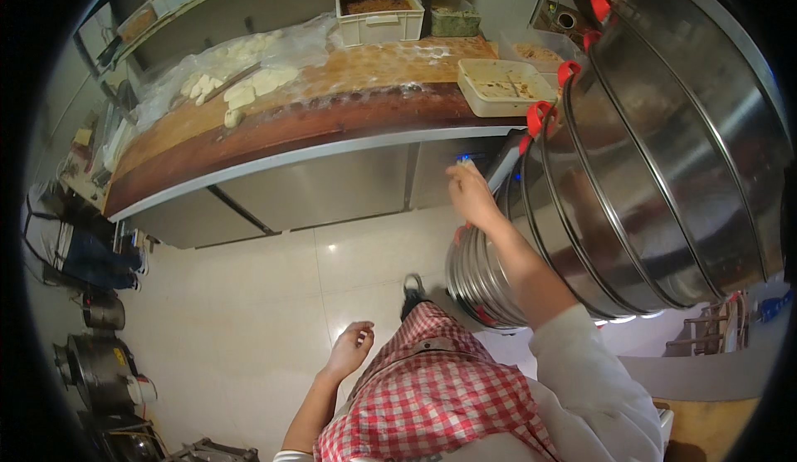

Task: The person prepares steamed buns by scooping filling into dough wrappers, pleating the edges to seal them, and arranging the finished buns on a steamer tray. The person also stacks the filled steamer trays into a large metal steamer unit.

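Observation:
My right hand (pixel 470 194) reaches forward, its fingers bent, in front of the steel cabinet front (pixel 445 179) under the worktable. A blue light shows just past its fingertips. Something small and pale may be at the fingers, but it is too small to tell. My left hand (pixel 352 348) hangs low beside the red-checked apron (pixel 429 393), loosely curled with nothing seen in it. Close to my right arm rises a tall stack of round steel steamer tiers (pixel 629 150) with red-wrapped handles. Below my right forearm is a lower stack of round metal pieces (pixel 476 275).
On the wooden worktable (pixel 367 70) lie dough pieces (pixel 258 85), a rolling pin (pixel 231 82) and plastic sheeting. A white bin of brown filling (pixel 381 23) and a cream tub (pixel 501 88) stand there. Steel pots (pixel 99 372) line the left; pale tiled floor (pixel 249 312) lies between.

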`<state>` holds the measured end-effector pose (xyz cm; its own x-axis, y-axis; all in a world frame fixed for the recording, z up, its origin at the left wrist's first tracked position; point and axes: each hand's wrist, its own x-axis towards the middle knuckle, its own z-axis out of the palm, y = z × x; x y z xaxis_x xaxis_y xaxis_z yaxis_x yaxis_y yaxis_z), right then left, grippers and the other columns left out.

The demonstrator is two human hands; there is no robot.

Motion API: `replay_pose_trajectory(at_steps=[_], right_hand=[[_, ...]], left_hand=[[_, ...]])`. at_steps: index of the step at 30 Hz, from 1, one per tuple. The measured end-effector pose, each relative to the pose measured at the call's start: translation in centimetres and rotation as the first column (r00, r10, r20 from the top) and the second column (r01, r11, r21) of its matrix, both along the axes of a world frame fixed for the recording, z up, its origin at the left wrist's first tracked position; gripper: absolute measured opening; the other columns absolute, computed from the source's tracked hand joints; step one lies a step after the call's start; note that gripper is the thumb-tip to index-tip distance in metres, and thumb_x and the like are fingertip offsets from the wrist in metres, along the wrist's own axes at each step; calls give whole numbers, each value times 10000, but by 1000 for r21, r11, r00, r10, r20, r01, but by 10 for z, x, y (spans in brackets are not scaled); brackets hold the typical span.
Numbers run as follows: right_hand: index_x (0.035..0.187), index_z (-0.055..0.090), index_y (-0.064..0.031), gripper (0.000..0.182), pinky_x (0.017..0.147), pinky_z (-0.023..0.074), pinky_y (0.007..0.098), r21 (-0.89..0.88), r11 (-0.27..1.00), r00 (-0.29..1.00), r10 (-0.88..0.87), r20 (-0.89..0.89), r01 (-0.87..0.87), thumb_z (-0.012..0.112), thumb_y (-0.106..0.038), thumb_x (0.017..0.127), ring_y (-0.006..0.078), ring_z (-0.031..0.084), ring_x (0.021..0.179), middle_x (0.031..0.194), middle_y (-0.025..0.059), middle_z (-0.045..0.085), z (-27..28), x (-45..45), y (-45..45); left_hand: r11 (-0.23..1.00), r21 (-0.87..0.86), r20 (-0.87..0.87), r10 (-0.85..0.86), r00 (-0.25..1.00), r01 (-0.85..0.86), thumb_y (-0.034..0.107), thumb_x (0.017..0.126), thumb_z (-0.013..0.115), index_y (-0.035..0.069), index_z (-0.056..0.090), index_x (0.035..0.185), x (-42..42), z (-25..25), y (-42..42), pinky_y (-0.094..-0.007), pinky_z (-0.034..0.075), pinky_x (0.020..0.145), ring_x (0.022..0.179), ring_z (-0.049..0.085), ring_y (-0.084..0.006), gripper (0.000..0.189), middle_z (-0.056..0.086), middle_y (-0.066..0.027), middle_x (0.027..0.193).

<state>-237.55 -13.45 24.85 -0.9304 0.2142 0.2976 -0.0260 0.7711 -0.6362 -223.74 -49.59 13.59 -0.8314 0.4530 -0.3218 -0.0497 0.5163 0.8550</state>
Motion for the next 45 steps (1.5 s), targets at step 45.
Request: replay_pose_trajectory(at_steps=[45], right_hand=[[1053,645,-39,286,848,491,454,478,601,526,-797,296,641,524,-224,872,357,623,976,982,193,654,1,-276,331]], left_hand=[[876,235,466,-481,743,421,366,929,581,26,537,1159,-482,126,460,-335,551,636,803,584,-177,413,549,-68,1018]])
